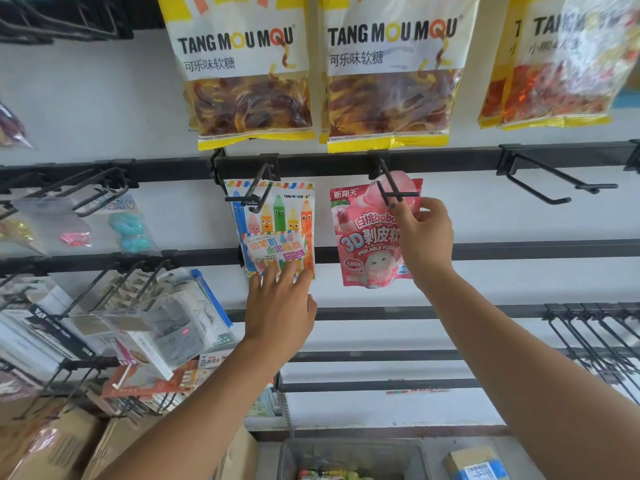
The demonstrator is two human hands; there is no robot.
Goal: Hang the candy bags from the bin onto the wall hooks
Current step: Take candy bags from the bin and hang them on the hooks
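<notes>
Pink candy bag (363,237): just right of frame centre, upright against the white wall; top edge sits behind the front crossbar of the centre hook (391,188); cannot tell whether threaded onto the prongs.
Right hand (424,237): arm stretched up from lower right; fingers curled, pinching the pink candy bag's right edge just under the hook tip.
Pencil candy bag (277,223): hanging on the left hook (254,192), just left of the pink one, not touching it.
Left hand (278,306): arm up from lower left, back of hand to camera; fingers straight and spread, tips touching the pencil candy bag's bottom edge, gripping nothing.
Rail (450,157): black, horizontal across mid-frame, carrying both hooks.
Side hook (554,181): same rail, right of frame, prongs pointing outward.
Cola gummy bags (247,81): two large yellow-and-white packs side by side, upper centre, bottoms just above the rail.
Orange gummy bag (554,81): upper right, partly blurred.
Stationery packs (166,317): left of frame, crowded on lower hooks.
Bin (346,448): grey, bottom centre, cropped; colourful packs inside.
Cardboard boxes (69,445): lower left corner.
</notes>
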